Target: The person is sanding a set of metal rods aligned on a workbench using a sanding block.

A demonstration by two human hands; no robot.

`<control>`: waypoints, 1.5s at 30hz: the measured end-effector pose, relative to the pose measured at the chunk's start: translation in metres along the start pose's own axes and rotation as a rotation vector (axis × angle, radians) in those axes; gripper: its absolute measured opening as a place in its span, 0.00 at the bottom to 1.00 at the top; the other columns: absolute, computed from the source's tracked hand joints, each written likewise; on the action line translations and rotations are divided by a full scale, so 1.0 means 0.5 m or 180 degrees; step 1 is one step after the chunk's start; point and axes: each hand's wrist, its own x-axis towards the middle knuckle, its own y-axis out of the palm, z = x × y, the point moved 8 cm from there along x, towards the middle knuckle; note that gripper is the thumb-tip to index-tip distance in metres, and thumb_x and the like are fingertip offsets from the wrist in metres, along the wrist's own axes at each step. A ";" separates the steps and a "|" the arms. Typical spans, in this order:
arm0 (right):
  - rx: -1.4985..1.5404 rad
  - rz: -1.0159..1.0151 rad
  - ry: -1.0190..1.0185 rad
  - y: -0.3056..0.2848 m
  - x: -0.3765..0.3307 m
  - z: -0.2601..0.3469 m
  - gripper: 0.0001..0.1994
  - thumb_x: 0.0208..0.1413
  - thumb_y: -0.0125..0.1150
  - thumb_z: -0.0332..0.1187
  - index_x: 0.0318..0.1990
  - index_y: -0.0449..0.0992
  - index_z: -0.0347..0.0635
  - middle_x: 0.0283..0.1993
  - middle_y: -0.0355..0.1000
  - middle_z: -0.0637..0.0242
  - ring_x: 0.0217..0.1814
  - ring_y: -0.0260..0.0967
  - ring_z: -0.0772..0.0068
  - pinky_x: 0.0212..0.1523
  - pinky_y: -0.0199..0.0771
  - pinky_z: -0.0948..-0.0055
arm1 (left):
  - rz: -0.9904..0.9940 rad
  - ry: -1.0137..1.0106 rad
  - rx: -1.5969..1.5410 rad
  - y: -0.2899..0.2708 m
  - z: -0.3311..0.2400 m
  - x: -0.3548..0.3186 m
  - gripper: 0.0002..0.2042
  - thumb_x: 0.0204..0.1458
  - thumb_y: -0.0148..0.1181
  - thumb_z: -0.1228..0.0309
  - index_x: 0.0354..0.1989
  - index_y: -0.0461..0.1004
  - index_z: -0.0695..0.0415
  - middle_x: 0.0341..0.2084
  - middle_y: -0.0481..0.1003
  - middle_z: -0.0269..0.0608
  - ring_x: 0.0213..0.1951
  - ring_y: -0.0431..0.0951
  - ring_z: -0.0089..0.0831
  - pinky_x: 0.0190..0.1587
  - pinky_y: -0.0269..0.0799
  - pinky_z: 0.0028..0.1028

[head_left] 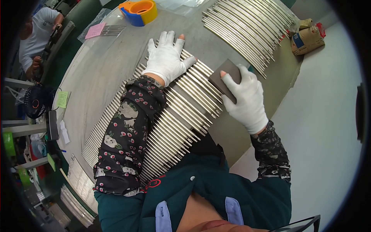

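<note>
A long row of slim shiny metal rods [170,129] lies side by side across the grey table in front of me. My left hand [165,60], in a white glove with bare thumb and fingertip showing, rests flat on the far part of the row with its fingers spread. To the right, my right hand [248,98], also gloved, grips a dark grey rectangular block [232,69], foam-like in look. The block is at the rods' right ends; whether it touches them I cannot tell. Part of the row is hidden under my left forearm.
Another batch of metal rods [247,31] lies at the far right, near a brown paper bag [307,41]. A blue-and-orange tape dispenser [145,13] and a pink slip [95,30] sit at the back. Leftward are a black fan [34,102], more rods [79,176] and another person [40,31].
</note>
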 end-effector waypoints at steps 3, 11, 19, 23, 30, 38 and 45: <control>0.0099 0.0341 0.0052 -0.034 -0.058 -0.036 0.25 0.36 0.65 0.30 0.48 0.75 0.51 0.53 0.64 0.49 0.49 0.65 0.50 0.45 0.67 0.60 | -0.0077 -0.0089 0.0038 0.000 0.016 -0.018 0.36 0.51 0.49 0.43 0.64 0.60 0.55 0.61 0.58 0.51 0.65 0.52 0.43 0.65 0.43 0.54; 0.0452 0.0519 0.0187 -0.033 -0.147 0.008 0.27 0.33 0.66 0.30 0.48 0.75 0.52 0.56 0.62 0.51 0.51 0.63 0.52 0.47 0.65 0.60 | 0.0313 0.0109 -0.0090 -0.010 0.028 -0.064 0.36 0.53 0.50 0.46 0.64 0.58 0.57 0.64 0.53 0.56 0.67 0.48 0.49 0.65 0.42 0.54; 0.0538 0.0454 0.0165 -0.020 -0.130 0.017 0.26 0.34 0.66 0.31 0.49 0.75 0.52 0.56 0.62 0.51 0.51 0.64 0.51 0.47 0.65 0.60 | -0.0064 0.0213 -0.0209 -0.030 0.060 -0.081 0.34 0.53 0.51 0.47 0.63 0.60 0.57 0.65 0.53 0.54 0.68 0.48 0.46 0.66 0.39 0.54; 0.0594 0.0480 0.0213 -0.033 -0.149 0.015 0.27 0.32 0.68 0.30 0.48 0.74 0.51 0.56 0.62 0.50 0.50 0.64 0.51 0.47 0.66 0.59 | 0.0007 0.0141 0.0003 -0.029 0.099 -0.099 0.31 0.57 0.49 0.51 0.67 0.54 0.52 0.66 0.51 0.51 0.68 0.48 0.47 0.67 0.40 0.51; 0.0873 0.0593 0.0163 -0.016 -0.161 0.057 0.29 0.31 0.69 0.31 0.49 0.74 0.52 0.56 0.61 0.50 0.51 0.63 0.51 0.47 0.65 0.59 | 0.0209 0.0269 -0.0188 -0.011 0.109 -0.118 0.32 0.57 0.48 0.50 0.67 0.53 0.51 0.67 0.48 0.53 0.68 0.48 0.46 0.68 0.39 0.51; 0.0857 0.0502 0.0130 -0.020 -0.159 0.064 0.28 0.32 0.69 0.31 0.49 0.73 0.52 0.56 0.62 0.49 0.51 0.63 0.50 0.48 0.65 0.58 | 0.0121 0.0312 -0.0190 -0.015 0.116 -0.127 0.32 0.55 0.51 0.50 0.66 0.56 0.53 0.66 0.51 0.54 0.68 0.49 0.46 0.68 0.41 0.49; 0.0816 0.0103 0.0355 -0.039 -0.158 0.034 0.28 0.33 0.66 0.29 0.50 0.73 0.49 0.57 0.62 0.49 0.52 0.64 0.50 0.50 0.65 0.58 | 0.0200 0.0278 -0.0173 -0.011 0.118 -0.138 0.33 0.54 0.51 0.51 0.66 0.55 0.54 0.67 0.50 0.53 0.68 0.48 0.46 0.68 0.41 0.49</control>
